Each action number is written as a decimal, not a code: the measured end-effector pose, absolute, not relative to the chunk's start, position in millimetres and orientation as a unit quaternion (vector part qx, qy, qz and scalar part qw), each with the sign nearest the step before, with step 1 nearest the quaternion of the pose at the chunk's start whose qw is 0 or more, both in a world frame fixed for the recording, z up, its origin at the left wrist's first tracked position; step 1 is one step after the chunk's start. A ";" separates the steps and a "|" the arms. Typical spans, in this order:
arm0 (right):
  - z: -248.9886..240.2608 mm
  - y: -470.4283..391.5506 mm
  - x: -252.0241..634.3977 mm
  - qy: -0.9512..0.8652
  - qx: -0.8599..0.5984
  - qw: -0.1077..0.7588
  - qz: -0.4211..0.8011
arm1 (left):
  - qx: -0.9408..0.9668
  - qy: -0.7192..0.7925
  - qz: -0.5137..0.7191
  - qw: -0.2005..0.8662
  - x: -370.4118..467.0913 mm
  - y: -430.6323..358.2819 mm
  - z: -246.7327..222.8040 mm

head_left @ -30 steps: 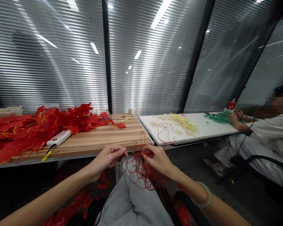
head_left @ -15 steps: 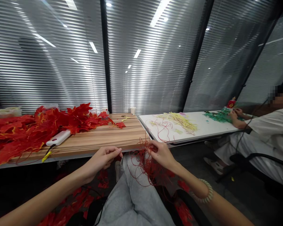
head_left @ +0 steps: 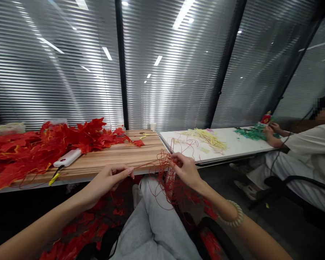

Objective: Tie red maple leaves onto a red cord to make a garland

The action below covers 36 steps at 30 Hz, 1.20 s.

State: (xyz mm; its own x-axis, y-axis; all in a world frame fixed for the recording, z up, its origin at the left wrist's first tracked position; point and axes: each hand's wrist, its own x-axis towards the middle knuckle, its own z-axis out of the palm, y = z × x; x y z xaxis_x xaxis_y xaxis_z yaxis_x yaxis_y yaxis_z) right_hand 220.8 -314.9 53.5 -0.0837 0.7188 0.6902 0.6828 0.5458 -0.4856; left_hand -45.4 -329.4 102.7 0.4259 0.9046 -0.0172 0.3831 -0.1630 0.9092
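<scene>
A loose tangle of thin red cord (head_left: 166, 184) hangs over my knee at the table's front edge. My right hand (head_left: 183, 168) pinches the upper part of the tangle. Left of it, my left hand (head_left: 117, 175) has thumb and forefinger closed on a strand of the cord, which runs from the fingertips across to the tangle. Loops of the cord stand up beside the right fingers, near the edge where the wooden table meets the white one.
Red artificial leaves (head_left: 65, 139) and a white power bank (head_left: 67, 158) lie on the wooden table (head_left: 119, 157). Yellow strips (head_left: 209, 139) lie on the white table (head_left: 233, 146). A seated person (head_left: 311, 144) handles green pieces (head_left: 251, 133) at the right. More red leaves cover the floor.
My left hand has moved slightly left and down, and a strand now stretches between it and the tangle. My right hand, with the cord, has risen a little.
</scene>
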 end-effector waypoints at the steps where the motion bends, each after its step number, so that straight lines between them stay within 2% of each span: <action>1: 55.9 -314.6 220.2 -0.733 -0.473 0.488 0.020 | 0.710 0.454 0.276 0.461 -45.0 -329.8 100.4; 10: 70.3 -321.0 226.5 -0.720 -0.462 0.518 0.013 | 0.748 0.429 0.234 0.449 -37.6 -326.0 79.7; 19: 72.7 -325.4 230.7 -0.700 -0.462 0.544 0.017 | 0.834 0.408 0.210 0.307 -40.4 -339.0 76.5; 36: 87.8 -328.9 243.5 -0.651 -0.458 0.604 -0.020 | 0.842 0.353 0.215 0.347 -48.5 -337.3 34.6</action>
State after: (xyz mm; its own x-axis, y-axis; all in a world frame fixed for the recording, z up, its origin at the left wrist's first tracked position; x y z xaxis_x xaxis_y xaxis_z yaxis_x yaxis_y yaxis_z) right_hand 243.5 -328.9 87.8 0.1509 0.5735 0.8052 0.6207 0.5790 -0.5287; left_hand -48.5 -337.3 34.6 0.6576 0.7442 0.1173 0.4453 -0.5095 0.7363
